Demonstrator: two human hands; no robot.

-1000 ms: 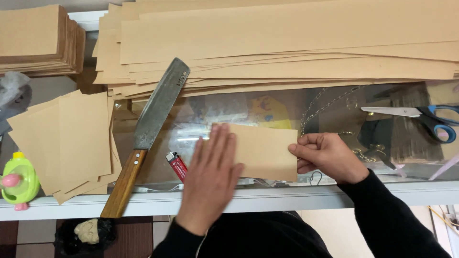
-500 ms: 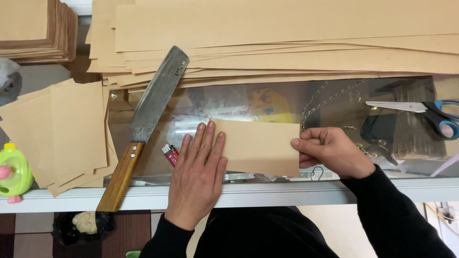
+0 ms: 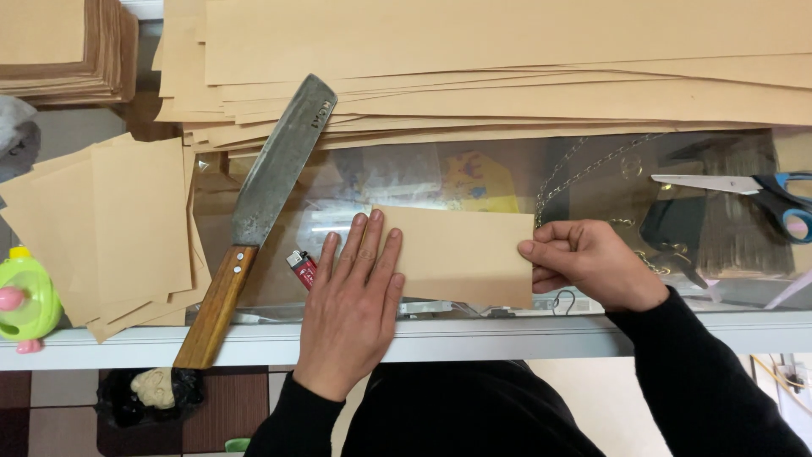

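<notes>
L hand lies flat, fingers spread, palm pressing the left end of the folded brown paper piece onto the glass countertop. R hand pinches the paper's right edge btwn thumb and fingertips, closed on it.

Vs. a sec ago: the L hand has slid a bit toward the left end and settled flatter; the R pinch hasn't shifted. The paper looks squarer and tighter to the glass now, so the crease seems to be getting pressed down rather than the sheet being moved.

Just left of the L hand: a small red lighter, then a big cleaver w/ wooden handle. Further left, a pile of cut brown sheets. Above both hands, a stack of long brown sheets. Right of the R hand, well apart: blue-handled scissors.
</notes>
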